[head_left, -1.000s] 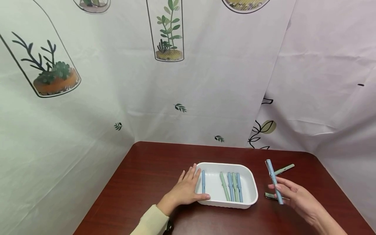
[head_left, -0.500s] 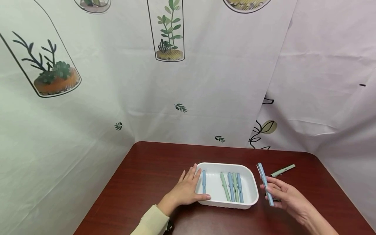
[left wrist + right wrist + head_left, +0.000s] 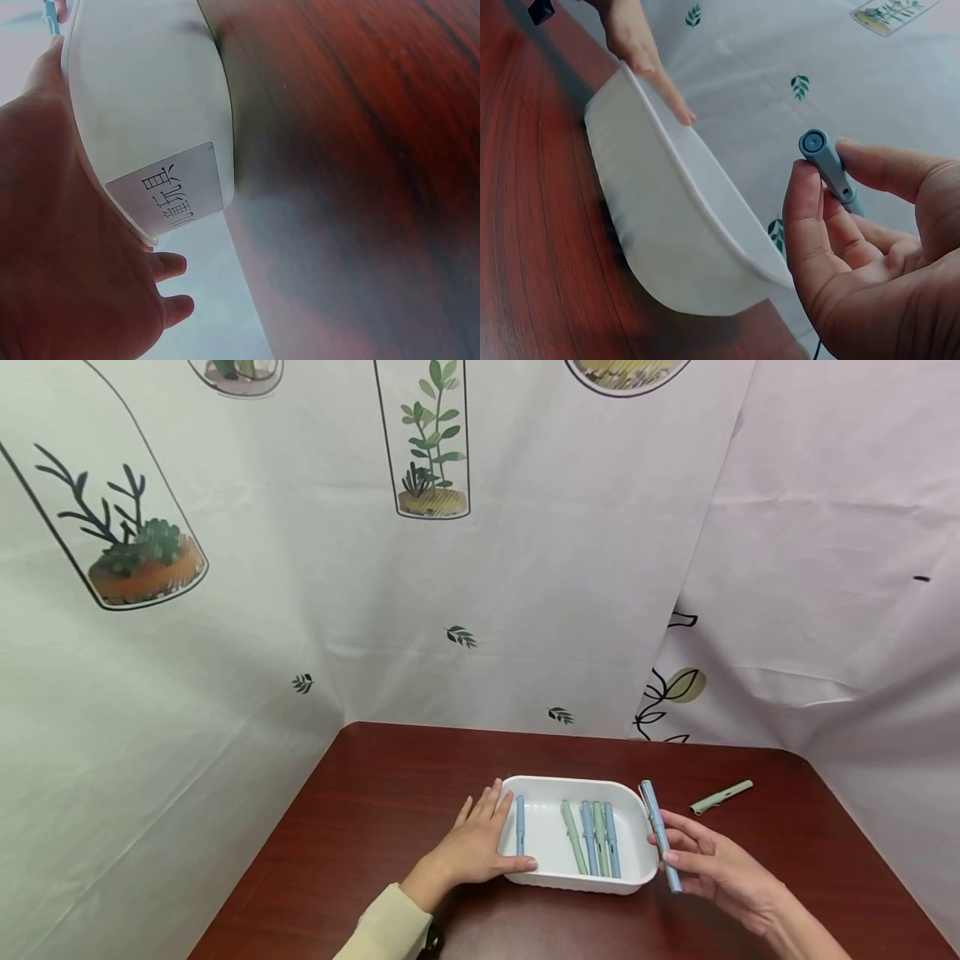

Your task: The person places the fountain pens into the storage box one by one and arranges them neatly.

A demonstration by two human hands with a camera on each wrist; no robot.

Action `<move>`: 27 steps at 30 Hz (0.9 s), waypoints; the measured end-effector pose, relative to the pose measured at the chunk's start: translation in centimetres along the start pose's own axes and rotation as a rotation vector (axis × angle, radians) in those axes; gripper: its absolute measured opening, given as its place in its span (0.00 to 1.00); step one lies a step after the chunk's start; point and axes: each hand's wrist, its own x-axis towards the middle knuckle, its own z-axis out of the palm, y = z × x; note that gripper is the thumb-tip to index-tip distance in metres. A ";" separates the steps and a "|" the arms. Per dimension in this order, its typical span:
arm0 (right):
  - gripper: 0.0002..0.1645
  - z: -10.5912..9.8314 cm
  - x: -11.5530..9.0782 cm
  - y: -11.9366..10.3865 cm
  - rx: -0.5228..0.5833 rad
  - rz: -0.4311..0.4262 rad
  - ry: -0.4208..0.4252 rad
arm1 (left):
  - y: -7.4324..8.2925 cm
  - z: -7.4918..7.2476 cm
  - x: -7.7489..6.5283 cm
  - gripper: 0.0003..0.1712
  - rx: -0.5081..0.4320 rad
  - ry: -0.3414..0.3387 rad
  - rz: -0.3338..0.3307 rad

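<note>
My right hand [image 3: 723, 870] pinches a light blue pen [image 3: 659, 832] between thumb and fingers, just off the right end of a white plastic tray [image 3: 570, 883]. Seen from the right wrist, the blue pen [image 3: 828, 161] points its round end at the camera. My left hand [image 3: 472, 845] lies across the tray's left end, fingers spread over the rim and thumb inside the front wall. Inside the tray, a blue pen [image 3: 521, 827] lies alone at the left. Several others lie side by side to the right, among them a slanted green pen [image 3: 574, 837].
A green pen [image 3: 722, 797] lies on the dark red wooden table [image 3: 375, 827], behind the right hand. Printed white cloth [image 3: 525, 610] hangs around the table's back and sides. The tray's outer wall bears a printed label [image 3: 169, 191] in the left wrist view.
My right hand has carried the blue pen leftward, from over the loose green pens to the tray's right rim. The left hand and tray have stayed put.
</note>
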 end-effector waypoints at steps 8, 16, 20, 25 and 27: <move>0.32 1.2 0.8 0.1 0.006 0.003 0.002 | 0.0 0.0 -0.1 0.65 -0.007 0.001 -0.003; 0.48 2.3 1.7 -0.1 -0.035 0.058 0.087 | 0.0 0.0 -0.1 0.66 -0.003 0.001 -0.004; 0.53 2.9 2.2 -0.4 -0.070 0.073 0.117 | 0.0 0.0 -0.1 0.66 -0.003 -0.002 -0.006; 0.54 3.6 2.8 -0.6 -0.104 0.104 0.152 | 0.1 -0.1 -0.1 0.66 0.000 -0.003 -0.004; 0.54 3.8 3.1 -0.6 -0.107 0.109 0.160 | 0.1 -0.1 -0.2 0.66 -0.001 -0.004 -0.003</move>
